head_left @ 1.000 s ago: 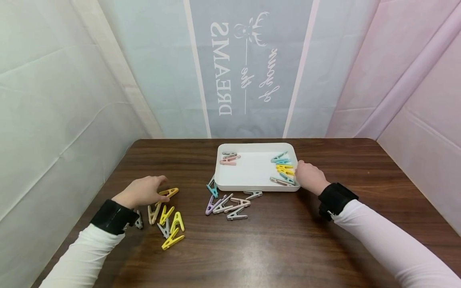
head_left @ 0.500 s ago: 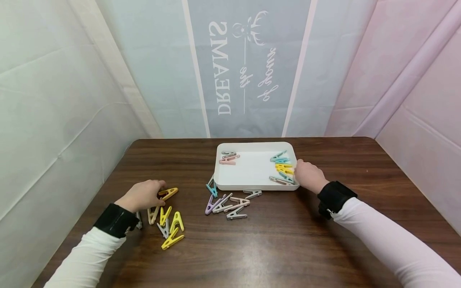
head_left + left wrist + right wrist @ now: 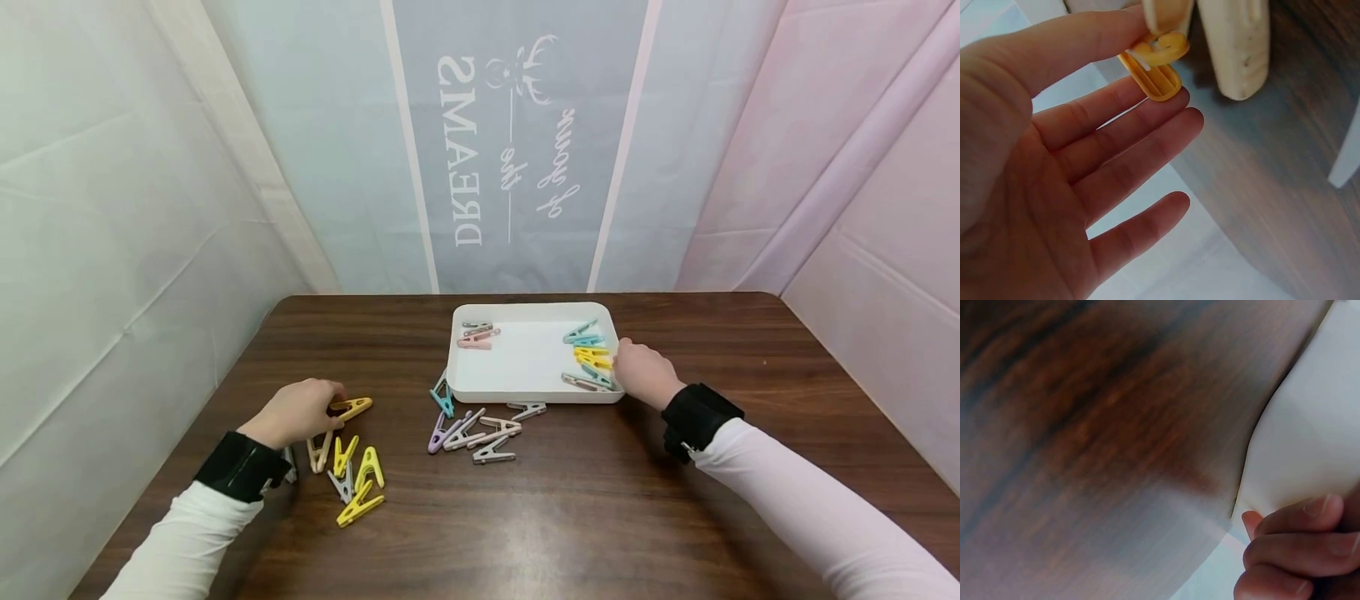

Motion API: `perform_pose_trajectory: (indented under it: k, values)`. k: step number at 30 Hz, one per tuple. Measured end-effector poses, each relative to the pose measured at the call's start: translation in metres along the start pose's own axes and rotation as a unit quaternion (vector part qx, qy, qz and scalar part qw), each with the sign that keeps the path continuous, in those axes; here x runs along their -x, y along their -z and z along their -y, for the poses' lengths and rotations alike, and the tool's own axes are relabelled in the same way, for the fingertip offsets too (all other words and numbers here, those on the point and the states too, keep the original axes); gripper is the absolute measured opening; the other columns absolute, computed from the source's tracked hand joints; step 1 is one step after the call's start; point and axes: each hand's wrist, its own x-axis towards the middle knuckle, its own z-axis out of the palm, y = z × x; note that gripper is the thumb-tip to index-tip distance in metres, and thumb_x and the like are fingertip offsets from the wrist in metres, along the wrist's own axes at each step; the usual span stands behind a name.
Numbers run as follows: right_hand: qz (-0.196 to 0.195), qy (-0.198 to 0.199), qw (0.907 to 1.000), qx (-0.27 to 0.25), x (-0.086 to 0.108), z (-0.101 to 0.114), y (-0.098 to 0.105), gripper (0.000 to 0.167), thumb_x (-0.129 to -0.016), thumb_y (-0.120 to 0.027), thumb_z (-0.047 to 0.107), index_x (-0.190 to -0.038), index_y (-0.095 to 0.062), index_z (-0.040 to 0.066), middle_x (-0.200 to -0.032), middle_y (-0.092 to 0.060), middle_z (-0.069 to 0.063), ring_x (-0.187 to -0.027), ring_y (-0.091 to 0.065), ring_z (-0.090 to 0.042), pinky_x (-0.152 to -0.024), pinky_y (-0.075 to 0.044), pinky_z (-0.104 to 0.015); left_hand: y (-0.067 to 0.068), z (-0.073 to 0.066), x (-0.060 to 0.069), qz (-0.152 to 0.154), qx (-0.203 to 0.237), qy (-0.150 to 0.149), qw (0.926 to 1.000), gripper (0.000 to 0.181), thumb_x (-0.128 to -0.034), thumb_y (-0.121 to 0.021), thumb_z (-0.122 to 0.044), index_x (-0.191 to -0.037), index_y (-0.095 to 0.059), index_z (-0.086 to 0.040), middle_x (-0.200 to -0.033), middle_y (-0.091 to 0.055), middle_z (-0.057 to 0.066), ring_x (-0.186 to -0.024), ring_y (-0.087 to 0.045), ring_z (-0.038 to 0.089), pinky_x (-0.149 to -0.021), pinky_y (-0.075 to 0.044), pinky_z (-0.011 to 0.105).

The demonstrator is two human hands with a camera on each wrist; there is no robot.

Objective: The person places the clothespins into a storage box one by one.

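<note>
My left hand [image 3: 296, 412] is at the left of the table, its thumb and fingertips pinching one end of an orange-yellow clothespin [image 3: 352, 407]. In the left wrist view this clothespin [image 3: 1159, 78] sits between the thumb and the fingertips, while the little finger stands apart. A beige clothespin [image 3: 320, 452] lies just below that hand. At the right end of a white tray [image 3: 525, 362], my right hand [image 3: 647, 372] holds the rim. Curled fingers [image 3: 1297, 547] show against the tray's white wall in the right wrist view; the thumb is hidden there.
Several yellow and grey clothespins [image 3: 360, 504] lie near the left hand. More, in purple, grey, pink and blue, lie before the tray, including a purple clothespin [image 3: 442, 433]. Inside the tray are pink clothespins [image 3: 476, 342] at left and yellow clothespins [image 3: 592, 357] at right.
My left hand has lowered slightly, and its thumb and fingers have closed from a spread pose onto the orange-yellow clothespin. The right hand stays at the tray's edge.
</note>
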Motion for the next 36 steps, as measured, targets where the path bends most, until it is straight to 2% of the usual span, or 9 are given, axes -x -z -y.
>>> perform_pose_trajectory:
  k: [11,18,21,27,31,36]
  values:
    - [0.004,-0.002,1.0,-0.001,0.001,0.001,-0.002,0.033,-0.101,-0.043,0.011,-0.118,-0.043,-0.018,-0.087,-0.057,-0.021,-0.069,-0.054,-0.029,-0.057,-0.045,-0.038,0.009,-0.009,-0.003,-0.042,0.022,-0.019,0.9987,0.023,-0.0826,-0.076,-0.018,-0.099,-0.067,-0.006,-0.084,-0.063,0.001,-0.068,-0.053,0.013,-0.064,-0.047,0.037]
    - [-0.002,0.002,1.0,-0.001,-0.001,-0.002,-0.003,0.034,-0.101,-0.04,0.01,-0.119,-0.041,-0.018,-0.088,-0.056,-0.022,-0.069,-0.054,-0.029,-0.057,-0.045,-0.038,0.023,-0.026,-0.015,-0.075,0.019,-0.054,0.9956,0.024,-0.0831,-0.077,-0.02,-0.1,-0.067,-0.006,-0.084,-0.063,0.001,-0.068,-0.053,0.013,-0.063,-0.046,0.036]
    - [-0.004,0.004,1.0,-0.001,-0.001,-0.003,-0.004,0.033,-0.101,-0.04,0.01,-0.119,-0.041,-0.018,-0.087,-0.056,-0.023,-0.068,-0.054,-0.029,-0.056,-0.045,-0.038,0.03,-0.039,-0.026,-0.076,0.033,-0.073,0.9939,0.024,-0.0835,-0.077,-0.022,-0.101,-0.068,-0.008,-0.086,-0.064,0.001,-0.072,-0.055,0.013,-0.067,-0.048,0.037]
    - [-0.005,0.007,1.0,-0.002,-0.001,-0.003,-0.004,0.031,-0.101,-0.042,0.01,-0.115,-0.043,-0.017,-0.085,-0.056,-0.021,-0.067,-0.054,-0.029,-0.056,-0.045,-0.038,0.042,-0.072,-0.058,-0.072,0.053,-0.115,0.9894,0.026,-0.0842,-0.077,-0.026,-0.104,-0.069,-0.011,-0.092,-0.066,-0.001,-0.081,-0.059,0.014,-0.073,-0.049,0.038]
    - [0.0,0.004,1.0,-0.006,-0.001,-0.003,-0.004,0.031,-0.101,-0.042,0.01,-0.115,-0.043,-0.017,-0.086,-0.056,-0.02,-0.068,-0.053,-0.029,-0.057,-0.045,-0.038,0.049,-0.093,-0.08,-0.071,0.029,-0.143,0.9868,0.023,-0.0851,-0.075,-0.027,-0.102,-0.069,-0.012,-0.088,-0.065,-0.002,-0.074,-0.055,0.012,-0.068,-0.047,0.033]
    - [-0.003,0.006,1.0,-0.002,-0.001,-0.002,-0.003,0.03,-0.101,-0.042,0.009,-0.115,-0.043,-0.017,-0.086,-0.057,-0.021,-0.068,-0.054,-0.028,-0.057,-0.045,-0.038,0.053,-0.116,-0.106,-0.062,-0.028,-0.166,0.9837,0.023,-0.086,-0.072,-0.024,-0.104,-0.069,-0.011,-0.09,-0.067,0.002,-0.069,-0.052,0.013,-0.064,-0.045,0.031]
